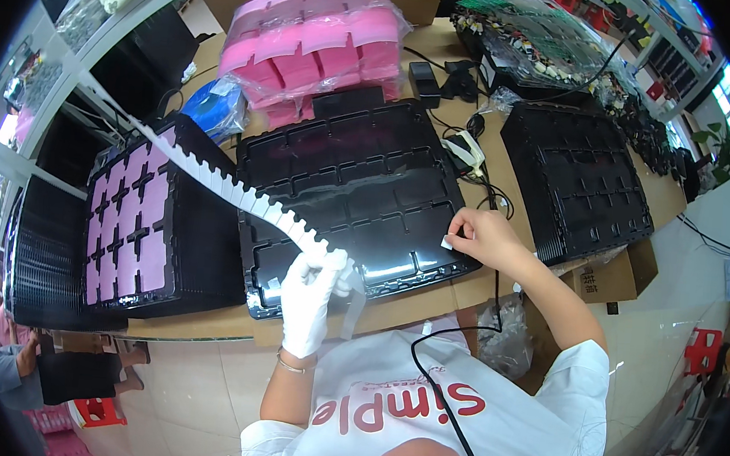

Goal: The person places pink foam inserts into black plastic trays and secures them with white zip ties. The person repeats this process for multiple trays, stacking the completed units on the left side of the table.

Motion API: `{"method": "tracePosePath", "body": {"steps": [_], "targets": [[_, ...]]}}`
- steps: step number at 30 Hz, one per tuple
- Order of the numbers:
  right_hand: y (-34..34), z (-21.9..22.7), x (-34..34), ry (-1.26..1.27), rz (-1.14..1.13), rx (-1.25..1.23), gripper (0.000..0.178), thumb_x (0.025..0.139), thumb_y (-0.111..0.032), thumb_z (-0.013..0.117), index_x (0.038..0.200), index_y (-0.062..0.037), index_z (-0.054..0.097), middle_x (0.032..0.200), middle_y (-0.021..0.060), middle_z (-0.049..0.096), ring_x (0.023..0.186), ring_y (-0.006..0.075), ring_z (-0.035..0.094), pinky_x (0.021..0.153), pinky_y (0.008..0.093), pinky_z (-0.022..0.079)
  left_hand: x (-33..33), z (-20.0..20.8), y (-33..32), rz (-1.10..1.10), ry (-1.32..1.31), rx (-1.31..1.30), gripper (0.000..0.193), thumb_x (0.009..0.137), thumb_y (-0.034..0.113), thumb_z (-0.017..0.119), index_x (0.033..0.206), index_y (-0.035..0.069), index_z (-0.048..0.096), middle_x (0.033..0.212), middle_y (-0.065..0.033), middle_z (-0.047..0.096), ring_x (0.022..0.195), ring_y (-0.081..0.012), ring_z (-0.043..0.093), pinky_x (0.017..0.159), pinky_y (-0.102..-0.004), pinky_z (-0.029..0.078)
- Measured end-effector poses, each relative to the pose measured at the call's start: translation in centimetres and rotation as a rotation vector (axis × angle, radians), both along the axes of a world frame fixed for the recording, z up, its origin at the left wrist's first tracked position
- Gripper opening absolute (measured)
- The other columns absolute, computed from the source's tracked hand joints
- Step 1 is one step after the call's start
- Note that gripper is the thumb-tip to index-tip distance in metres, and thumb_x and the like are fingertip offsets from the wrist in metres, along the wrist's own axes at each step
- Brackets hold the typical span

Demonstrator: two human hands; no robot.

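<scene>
My left hand (311, 297), in a white glove, is closed around a long white strip of small tabs (231, 190). The strip runs up and left from my fingers, and a loose, clearer end hangs below them. My bare right hand (486, 237) pinches a small white piece (447, 243) between thumb and fingertips, just above the right front edge of a black plastic tray (351, 184). This tray has several shallow compartments and lies in front of me. Another small white piece (274, 283) shows at its front left corner.
Left stands a tray stack (171, 238) with pink pads; right, another black tray stack (583, 185). Behind are wrapped pink packages (315, 44), a blue bag (216, 106) and a heap of circuit boards (542, 45). Cables (496, 191) lie between the trays. A person (16, 363) is at lower left.
</scene>
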State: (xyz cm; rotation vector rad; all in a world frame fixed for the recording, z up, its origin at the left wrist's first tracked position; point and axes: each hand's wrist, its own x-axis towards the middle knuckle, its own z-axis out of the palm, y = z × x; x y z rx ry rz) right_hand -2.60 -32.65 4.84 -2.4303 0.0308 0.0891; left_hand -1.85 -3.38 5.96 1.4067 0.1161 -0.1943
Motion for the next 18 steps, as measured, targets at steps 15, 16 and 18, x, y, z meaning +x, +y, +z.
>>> {"method": "tracePosePath", "body": {"steps": [15, 16, 18], "targets": [[0.6, -0.1, -0.4, -0.072, 0.016, -0.036, 0.018, 0.08, -0.02, 0.073, 0.08, -0.003, 0.065, 0.058, 0.0071, 0.059, 0.054, 0.0224, 0.059, 0.054, 0.0355, 0.044, -0.1, -0.3, 0.5, -0.066, 0.033, -0.024, 0.023, 0.091, 0.016, 0.069, 0.107, 0.005, 0.058, 0.084, -0.0047, 0.065, 0.064, -0.0077, 0.059, 0.058, -0.0202, 0.047], [0.5, -0.1, -0.3, -0.048, 0.007, -0.027, 0.019, 0.08, -0.02, 0.073, 0.08, -0.003, 0.065, 0.059, 0.0072, 0.059, 0.054, 0.0226, 0.059, 0.054, 0.0357, 0.044, 0.0, -0.4, 0.7, -0.083, 0.028, -0.031, 0.023, 0.091, 0.016, 0.069, 0.108, 0.004, 0.058, 0.084, -0.0048, 0.065, 0.064, -0.0077, 0.059, 0.058, -0.0202, 0.047], [0.5, -0.4, -0.3, -0.053, -0.016, -0.048, 0.019, 0.079, -0.02, 0.073, 0.08, -0.0031, 0.065, 0.058, 0.0073, 0.059, 0.053, 0.0231, 0.059, 0.053, 0.0361, 0.044, 0.0, -0.5, 0.7, -0.101, 0.026, -0.039, 0.023, 0.092, 0.016, 0.069, 0.108, 0.004, 0.058, 0.085, -0.005, 0.065, 0.065, -0.0078, 0.059, 0.059, -0.0202, 0.047]]}}
